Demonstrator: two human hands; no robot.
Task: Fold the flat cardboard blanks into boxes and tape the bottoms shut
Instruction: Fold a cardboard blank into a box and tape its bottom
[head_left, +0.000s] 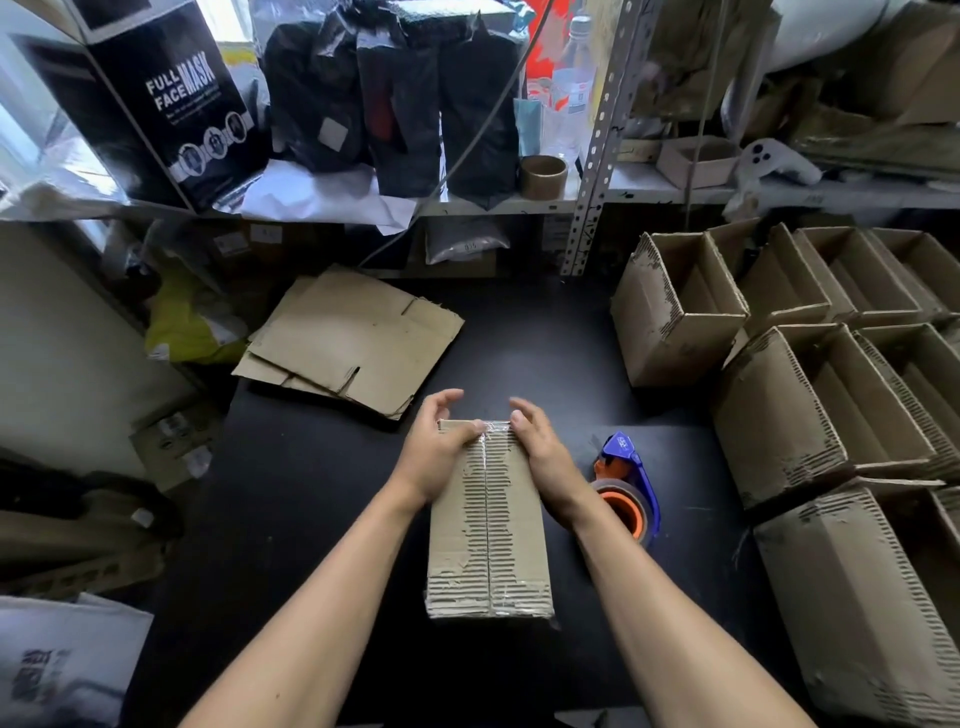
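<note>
Head view: the box (488, 525) is gripped at its far end by left hand (441, 447) and right hand (540, 447). The tape (485, 467) end is pressed down by both thumbs. Lifting is risked on the torn cardboard if pressure is uneven.

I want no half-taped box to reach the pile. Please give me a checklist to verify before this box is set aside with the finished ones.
1. Tape runs along the centre seam of the box: ok.
2. Tape end folded over the far edge under left hand and right hand: ok, thumbs press it.
3. Near tape end stuck down: cannot tell.
4. Tape dispenser put down, out of the way: ok.
5. Room among finished boxes: cannot tell.
6. Flat blanks left: ok.
</note>
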